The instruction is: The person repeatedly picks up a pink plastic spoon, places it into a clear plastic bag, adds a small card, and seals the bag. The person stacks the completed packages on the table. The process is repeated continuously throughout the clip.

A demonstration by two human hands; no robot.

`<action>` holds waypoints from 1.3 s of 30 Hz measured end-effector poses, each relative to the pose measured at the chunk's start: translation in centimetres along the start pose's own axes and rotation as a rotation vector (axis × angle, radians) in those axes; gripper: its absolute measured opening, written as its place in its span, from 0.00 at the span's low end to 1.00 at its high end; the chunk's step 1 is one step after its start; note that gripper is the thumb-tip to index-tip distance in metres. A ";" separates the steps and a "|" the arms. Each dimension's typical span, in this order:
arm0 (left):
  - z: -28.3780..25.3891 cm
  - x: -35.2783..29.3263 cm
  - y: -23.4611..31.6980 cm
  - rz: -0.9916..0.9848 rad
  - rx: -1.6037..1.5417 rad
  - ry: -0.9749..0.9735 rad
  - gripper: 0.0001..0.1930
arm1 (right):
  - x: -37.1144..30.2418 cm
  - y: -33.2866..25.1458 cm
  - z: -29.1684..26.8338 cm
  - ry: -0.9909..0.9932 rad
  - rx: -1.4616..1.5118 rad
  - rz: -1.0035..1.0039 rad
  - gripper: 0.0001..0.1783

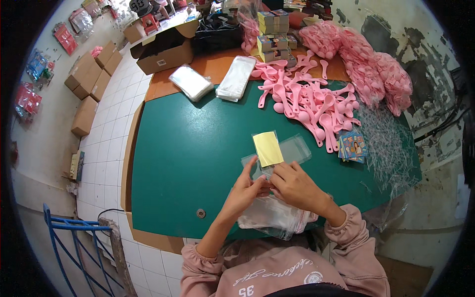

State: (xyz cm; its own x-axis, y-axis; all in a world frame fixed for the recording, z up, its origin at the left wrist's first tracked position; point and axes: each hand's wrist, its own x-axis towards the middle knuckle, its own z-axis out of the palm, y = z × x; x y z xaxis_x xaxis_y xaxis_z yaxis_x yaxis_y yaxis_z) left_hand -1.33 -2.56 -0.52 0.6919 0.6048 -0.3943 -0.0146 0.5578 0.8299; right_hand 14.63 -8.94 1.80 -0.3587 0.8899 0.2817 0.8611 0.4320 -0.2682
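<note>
Green table [188, 148] is filling mid-frame. Pink spoons [326, 121] are lying heaped upper right. Clear bags [269, 213] are lying lower centre, below your hands. Your right hand [297, 183] is pinching the clear sleeve's lower end; your left hand [243, 189] is holding its index apart from its thumb, can't tell its grip. Yellow card [268, 148] is showing at frame centre, just above your fingers.

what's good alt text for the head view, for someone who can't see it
A person's left hand and right hand meet just below a yellow card, among clear plastic bags on a green tabletop. Beyond them lies a heap of pink plastic spoons, with small printed cards at its near right edge and bulging bags of pink items behind.
</note>
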 end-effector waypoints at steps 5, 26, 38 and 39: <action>-0.2 0.4 0.2 0.229 0.418 -0.039 0.22 | -0.2 0.0 -0.3 -0.007 0.064 -0.091 0.12; 0.3 0.7 2.3 0.194 -0.031 0.021 0.10 | -0.8 3.7 -1.7 0.141 0.589 0.258 0.20; -0.8 0.7 1.4 0.409 0.847 0.144 0.07 | -0.9 5.0 0.6 0.075 0.844 0.305 0.10; -0.8 0.9 1.4 0.413 0.862 0.163 0.06 | -1.1 5.1 0.6 0.070 0.874 0.320 0.10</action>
State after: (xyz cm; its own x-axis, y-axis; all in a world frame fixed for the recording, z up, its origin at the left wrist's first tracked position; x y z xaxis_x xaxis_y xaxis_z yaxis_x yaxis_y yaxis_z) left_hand -1.33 -0.80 0.00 0.6413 0.7673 -0.0032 0.3456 -0.2851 0.8940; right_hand 19.16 -7.61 -0.40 -0.1039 0.9871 0.1218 0.3277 0.1496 -0.9329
